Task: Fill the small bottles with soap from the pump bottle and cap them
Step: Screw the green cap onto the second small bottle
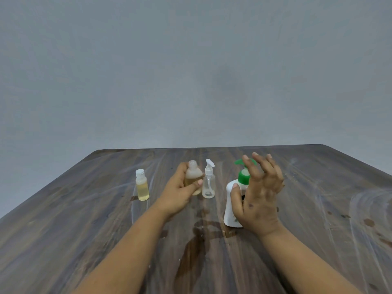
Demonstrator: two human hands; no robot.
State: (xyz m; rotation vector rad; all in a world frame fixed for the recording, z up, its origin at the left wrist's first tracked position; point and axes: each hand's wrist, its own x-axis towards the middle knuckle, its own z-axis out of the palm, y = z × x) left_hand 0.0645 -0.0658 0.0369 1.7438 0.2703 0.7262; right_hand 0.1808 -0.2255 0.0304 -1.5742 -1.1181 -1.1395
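Wooden table [318, 187]: left hand [180, 194] grips an uncapped small bottle [193, 175]; right hand [257, 194], fingers spread, hovers at the pump bottle [231, 200].

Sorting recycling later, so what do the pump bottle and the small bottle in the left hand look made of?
Pump bottle: likely opaque white plastic, smooth, with a green plastic pump. Small bottle: probably clear plastic, since yellowish liquid shows through; glass can't be excluded.

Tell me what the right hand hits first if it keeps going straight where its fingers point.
The right hand points up and away over the pump bottle; its fingers are at the green pump head, so that likely comes first. Depth is unclear; it may already touch.
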